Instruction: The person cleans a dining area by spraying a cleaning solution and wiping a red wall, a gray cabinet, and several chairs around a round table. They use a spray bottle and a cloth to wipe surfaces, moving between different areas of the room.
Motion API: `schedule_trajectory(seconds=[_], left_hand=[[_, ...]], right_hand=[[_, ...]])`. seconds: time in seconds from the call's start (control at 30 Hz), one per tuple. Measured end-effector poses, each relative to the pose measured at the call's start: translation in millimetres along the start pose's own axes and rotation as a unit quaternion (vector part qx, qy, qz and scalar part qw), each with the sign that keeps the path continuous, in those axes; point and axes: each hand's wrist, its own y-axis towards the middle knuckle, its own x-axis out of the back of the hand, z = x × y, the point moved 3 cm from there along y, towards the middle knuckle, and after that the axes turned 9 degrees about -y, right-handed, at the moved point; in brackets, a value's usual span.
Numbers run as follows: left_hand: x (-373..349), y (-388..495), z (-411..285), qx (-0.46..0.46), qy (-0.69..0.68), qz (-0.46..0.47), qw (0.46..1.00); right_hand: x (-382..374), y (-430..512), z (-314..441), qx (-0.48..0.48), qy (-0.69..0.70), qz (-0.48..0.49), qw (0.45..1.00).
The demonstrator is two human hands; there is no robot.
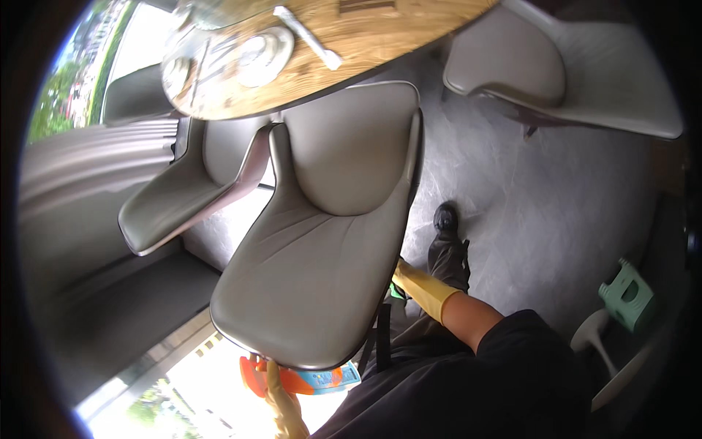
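Observation:
Both my hands wear yellow rubber gloves. My left hand (278, 398) grips an orange spray bottle (296, 380) with a blue printed label, just beyond the top edge of the chair's back; the chair hides part of its trigger head. In front of me stands a grey padded chair (310, 280), its seat towards the table. My right hand (405, 277) is beside the chair's right edge, with its fingers mostly hidden behind it. Something bright green (397, 292), possibly a cloth, shows just below that hand; I cannot tell whether it is held.
A wooden table (378, 38) carries a white plate setting (266, 57) and a white wrapped strip (308, 38). Other grey chairs stand left (181, 197) and right (598, 71). A green plastic item (628, 296) is at the lower right. Bright windows and a grey curtain (104, 159) line the left.

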Motion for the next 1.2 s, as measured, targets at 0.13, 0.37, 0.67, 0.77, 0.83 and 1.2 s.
schedule_trajectory(seconds=[0.13,0.37,0.67,0.77,0.83,1.2], left_hand=[[33,31,6,-0.058,0.004,0.078,0.995],[201,118,81,-0.237,0.058,0.045,0.969],[227,211,55,-0.19,0.074,0.154,0.967],[232,230,48,-0.193,0.048,0.153,0.968],[250,242,39,-0.2,0.085,0.152,0.964],[366,376,131,-0.199,0.065,0.113,0.971]], right_hand=[[-25,-32,-26,0.045,-0.061,-0.005,0.997],[-99,-68,-13,0.156,-0.148,-0.027,0.976],[-81,-135,66,0.247,-0.228,-0.16,0.928],[-48,-151,115,0.265,-0.245,-0.228,0.905],[-34,-159,137,0.263,-0.249,-0.264,0.894],[-56,-138,95,0.06,-0.409,-0.319,0.853]])
